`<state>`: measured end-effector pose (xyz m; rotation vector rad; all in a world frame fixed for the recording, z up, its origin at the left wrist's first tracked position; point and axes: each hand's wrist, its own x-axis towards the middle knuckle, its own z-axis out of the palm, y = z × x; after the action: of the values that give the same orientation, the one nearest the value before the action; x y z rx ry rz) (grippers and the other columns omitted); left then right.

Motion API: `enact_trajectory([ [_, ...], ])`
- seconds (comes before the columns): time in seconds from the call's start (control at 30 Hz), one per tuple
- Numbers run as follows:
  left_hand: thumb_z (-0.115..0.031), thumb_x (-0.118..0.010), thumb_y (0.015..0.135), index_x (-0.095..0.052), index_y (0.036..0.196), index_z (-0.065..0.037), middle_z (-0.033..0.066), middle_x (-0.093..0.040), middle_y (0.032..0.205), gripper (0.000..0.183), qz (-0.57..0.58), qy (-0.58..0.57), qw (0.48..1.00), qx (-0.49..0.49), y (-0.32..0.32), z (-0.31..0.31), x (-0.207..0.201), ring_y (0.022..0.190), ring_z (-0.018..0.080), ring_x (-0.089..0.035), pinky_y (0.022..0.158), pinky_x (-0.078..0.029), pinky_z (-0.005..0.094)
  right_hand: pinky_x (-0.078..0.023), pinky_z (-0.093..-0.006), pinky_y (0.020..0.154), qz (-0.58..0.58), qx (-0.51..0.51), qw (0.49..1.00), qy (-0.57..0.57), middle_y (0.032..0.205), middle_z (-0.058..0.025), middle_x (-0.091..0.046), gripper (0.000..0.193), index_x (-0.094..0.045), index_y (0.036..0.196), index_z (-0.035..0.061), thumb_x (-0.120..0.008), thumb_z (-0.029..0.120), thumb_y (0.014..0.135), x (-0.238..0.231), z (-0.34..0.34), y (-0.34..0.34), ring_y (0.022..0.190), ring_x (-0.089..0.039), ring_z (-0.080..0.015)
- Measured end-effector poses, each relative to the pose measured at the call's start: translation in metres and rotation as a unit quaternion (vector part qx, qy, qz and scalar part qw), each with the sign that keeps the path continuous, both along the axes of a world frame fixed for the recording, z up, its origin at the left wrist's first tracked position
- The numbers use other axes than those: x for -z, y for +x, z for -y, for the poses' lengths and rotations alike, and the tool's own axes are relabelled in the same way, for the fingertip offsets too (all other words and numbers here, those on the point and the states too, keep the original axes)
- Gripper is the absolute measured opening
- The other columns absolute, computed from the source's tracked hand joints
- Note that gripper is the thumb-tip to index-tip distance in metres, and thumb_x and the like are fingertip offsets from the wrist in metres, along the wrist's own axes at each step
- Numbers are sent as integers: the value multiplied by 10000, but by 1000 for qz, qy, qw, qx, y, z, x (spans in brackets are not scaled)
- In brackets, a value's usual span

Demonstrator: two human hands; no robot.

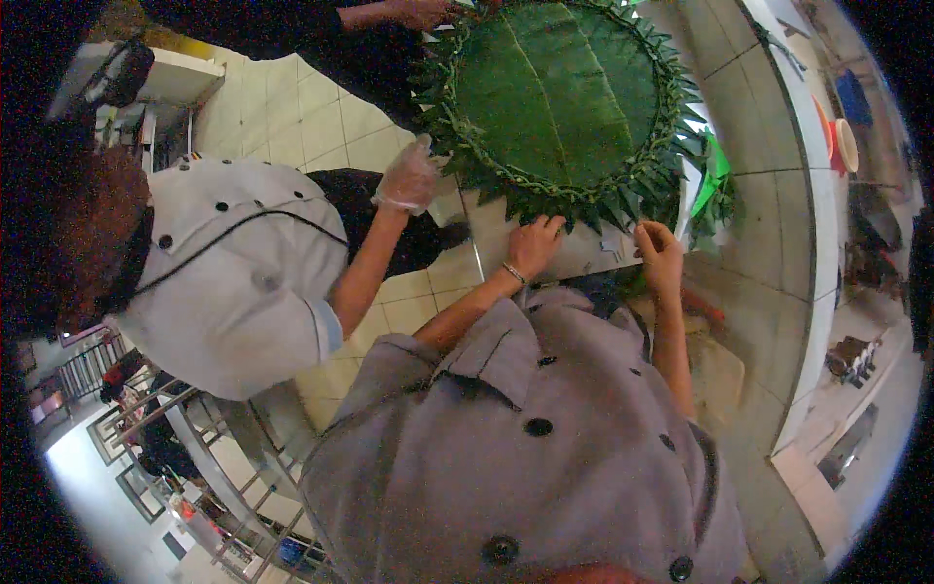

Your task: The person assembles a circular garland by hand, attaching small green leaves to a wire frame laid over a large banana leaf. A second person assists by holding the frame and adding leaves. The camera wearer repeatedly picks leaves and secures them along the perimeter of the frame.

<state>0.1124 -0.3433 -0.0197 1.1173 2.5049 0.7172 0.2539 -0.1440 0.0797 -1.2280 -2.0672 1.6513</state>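
Observation:
A large round tray lined with green leaf (545, 97) lies before me, ringed by a braided leaf border and a fringe of pointed folded leaves (584, 206). At its near edge, my left hand (535, 248) is closed, its curled fingers on the fringe. My right hand (662, 255) is raised just right of that edge, thumb and fingers pinched; whatever they hold is too small to make out. Between my hands, small pale strips (613, 243) lie on the light table (506, 241).
At left, a co-worker in a pale jacket (243, 263) has a gloved hand (409, 175) near the fringe. Another person's hand (423, 12) is at the tray's far side. Green leaf pieces (715, 180) lie right of the tray, by a tiled wall and ledge (812, 195).

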Motion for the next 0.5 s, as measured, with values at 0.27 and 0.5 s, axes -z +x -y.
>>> enact_trajectory([
  [0.27, -278, -643, 913, -704, 1039, -69, 118, -706, 857, 252, 201, 112, 973, 1, 8, 8, -42, 720, 233, -677, 647, -531, 363, -507, -258, 654, -67, -22, 996, -51, 871, -45, -666, 141, -634, 980, 21, -675, 146, 929, 9, 7, -3, 757, -624, -106],
  [0.5, -238, -631, 964, -715, 1045, -6, 22, -713, 874, 259, 404, 248, 868, -151, 9, -56, -119, 769, 90, -633, 684, -516, 262, -505, -255, 685, -101, -65, 986, -119, 843, -35, -671, 132, -658, 977, 18, -708, 100, 887, -8, 14, -24, 757, -628, -107],
])
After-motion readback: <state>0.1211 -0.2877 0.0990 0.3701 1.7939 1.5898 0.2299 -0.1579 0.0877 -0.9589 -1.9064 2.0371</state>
